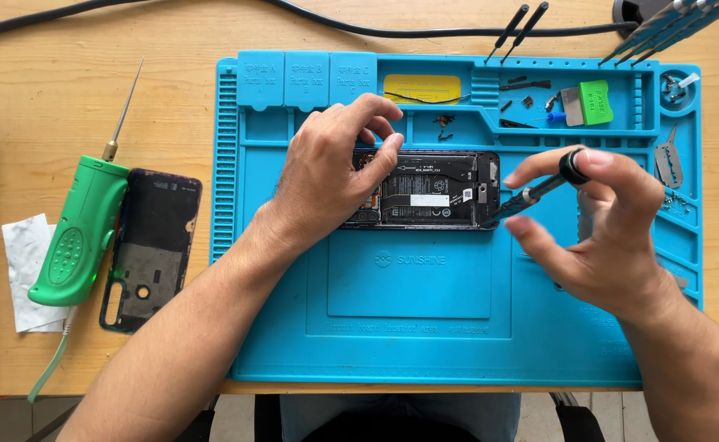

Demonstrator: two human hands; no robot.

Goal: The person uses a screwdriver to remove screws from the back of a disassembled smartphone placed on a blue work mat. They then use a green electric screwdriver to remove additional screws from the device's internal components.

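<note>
An opened smartphone (429, 190) with its back removed lies flat on a blue repair mat (409, 303), its black inner parts showing. My left hand (335, 168) rests on the phone's left end and holds it down, fingers curled over its upper edge. My right hand (601, 225) grips a small black screwdriver (540, 190), with the index fingertip on its round cap. The tip touches the phone's lower right corner.
The phone's dark back cover (151, 245) lies on the wooden table left of the mat, beside a green handheld tool (81, 229) with a long metal tip and a white tissue (28, 270). The mat's top trays hold small screws, a yellow card (422, 88), a green block (595, 102) and tweezers (519, 29).
</note>
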